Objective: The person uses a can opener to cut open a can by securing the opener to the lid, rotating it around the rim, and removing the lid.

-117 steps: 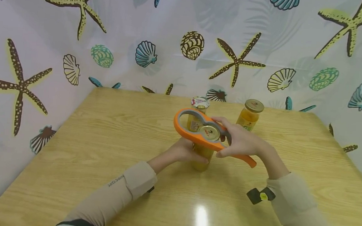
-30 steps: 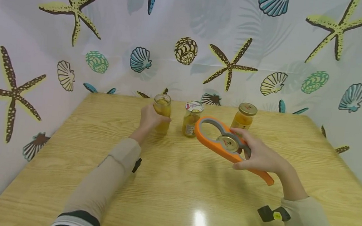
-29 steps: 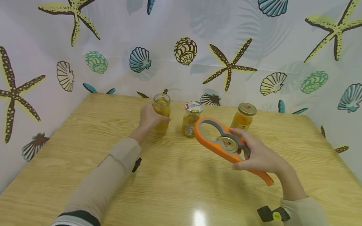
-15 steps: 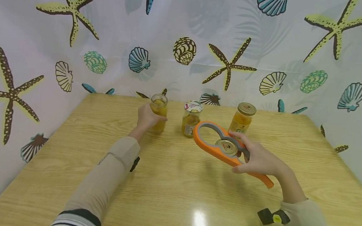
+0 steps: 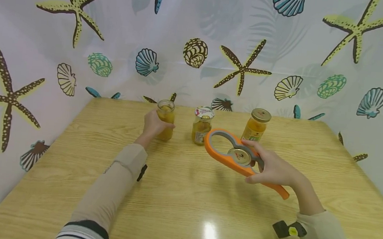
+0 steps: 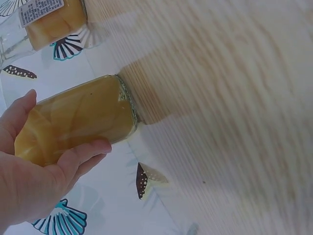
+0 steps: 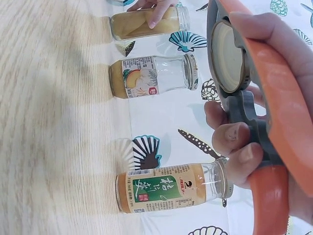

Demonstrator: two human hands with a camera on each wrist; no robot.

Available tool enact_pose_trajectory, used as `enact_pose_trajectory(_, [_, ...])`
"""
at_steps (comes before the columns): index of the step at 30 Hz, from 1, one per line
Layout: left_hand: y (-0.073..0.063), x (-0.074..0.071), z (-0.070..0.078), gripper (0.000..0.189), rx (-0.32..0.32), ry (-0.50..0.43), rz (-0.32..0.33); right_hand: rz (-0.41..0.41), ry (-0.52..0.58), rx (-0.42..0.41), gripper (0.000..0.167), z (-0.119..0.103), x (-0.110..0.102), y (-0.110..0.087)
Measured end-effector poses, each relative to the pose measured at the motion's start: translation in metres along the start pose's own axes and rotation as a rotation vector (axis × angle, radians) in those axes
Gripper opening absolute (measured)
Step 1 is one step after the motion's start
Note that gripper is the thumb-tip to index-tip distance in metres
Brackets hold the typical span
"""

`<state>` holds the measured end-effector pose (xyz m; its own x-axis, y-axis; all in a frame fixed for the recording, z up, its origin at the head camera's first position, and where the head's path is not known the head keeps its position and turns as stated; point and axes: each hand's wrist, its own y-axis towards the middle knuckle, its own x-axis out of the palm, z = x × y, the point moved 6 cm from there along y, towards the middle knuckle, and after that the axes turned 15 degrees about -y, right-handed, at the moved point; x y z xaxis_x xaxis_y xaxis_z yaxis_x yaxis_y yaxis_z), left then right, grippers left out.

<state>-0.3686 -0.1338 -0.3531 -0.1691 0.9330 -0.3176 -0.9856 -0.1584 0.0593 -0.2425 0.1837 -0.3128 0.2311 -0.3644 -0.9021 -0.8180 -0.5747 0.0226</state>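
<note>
At the back left of the table, my left hand (image 5: 152, 125) grips a lidless glass jar (image 5: 166, 119) of yellow fruit, its fingers and thumb around the side. The jar stands upright with its mouth uncovered; in the left wrist view its base (image 6: 128, 105) is right at the wood. My right hand (image 5: 272, 168) holds an orange and grey jar opener (image 5: 223, 160) above the table at the right. A gold metal lid (image 5: 239, 156) sits in the opener's smaller ring; its pale underside shows in the right wrist view. Part of the opener's handle is hidden by the fingers.
Two more lidded jars stand along the back: one with a white patterned lid (image 5: 201, 130) just right of the held jar, and one of orange fruit with a gold lid (image 5: 254, 129) behind the opener. A printed seashell cloth (image 5: 172, 26) hangs behind the wooden table (image 5: 171, 193).
Earlier, the opener sat over the jar's lid at mid-table. Since then my left hand has carried the jar to the back left, and the lid has come away in the opener, which moved right.
</note>
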Motion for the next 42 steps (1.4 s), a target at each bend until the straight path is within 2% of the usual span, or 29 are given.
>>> enact_pose_trajectory(6, [0.001,-0.002,0.000,0.060,-0.003,0.004,-0.001,0.004,-0.022,0.012,0.090,0.002,0.000,0.001])
enact_pose_trajectory(17, [0.003,-0.003,-0.004,0.075,-0.007,0.028,-0.029,0.025,-0.003,-0.009,0.090,0.000,0.000,0.002])
enact_pose_trajectory(23, [0.001,-0.004,-0.006,0.085,-0.034,-0.016,-0.039,0.035,-0.002,-0.017,0.089,0.000,0.001,0.002])
enact_pose_trajectory(25, [-0.003,-0.005,-0.005,0.091,-0.037,0.025,-0.049,0.042,0.002,-0.026,0.089,-0.001,0.001,0.002])
enact_pose_trajectory(27, [-0.009,-0.005,0.000,0.095,-0.008,0.104,-0.043,0.048,0.007,-0.028,0.089,-0.002,0.002,0.002])
enact_pose_trajectory(28, [-0.013,-0.004,0.005,0.095,0.028,0.149,-0.027,0.051,0.010,-0.029,0.089,-0.002,0.002,0.002])
enact_pose_trajectory(30, [-0.023,-0.004,0.019,0.088,0.138,0.215,0.038,0.059,0.010,-0.038,0.089,-0.002,0.002,0.002])
enact_pose_trajectory(32, [-0.036,-0.002,0.033,0.075,0.275,0.213,0.131,0.066,0.018,-0.041,0.089,-0.001,0.003,0.003])
enact_pose_trajectory(34, [-0.049,0.003,0.041,0.057,0.387,0.120,0.192,0.078,0.021,-0.051,0.089,-0.001,0.003,0.003])
enact_pose_trajectory(35, [-0.055,0.007,0.043,0.049,0.420,0.051,0.186,0.085,0.022,-0.057,0.089,-0.001,0.003,0.004])
enact_pose_trajectory(37, [-0.064,0.018,0.043,0.039,0.415,-0.113,0.149,0.096,0.030,-0.062,0.089,-0.002,0.004,0.004])
enact_pose_trajectory(40, [-0.075,0.041,0.039,0.032,0.246,-0.372,-0.002,0.115,0.037,-0.075,0.090,-0.005,0.003,0.005])
enact_pose_trajectory(42, [-0.083,0.059,0.038,0.035,0.112,-0.478,-0.143,0.130,0.040,-0.084,0.090,-0.008,0.002,0.005])
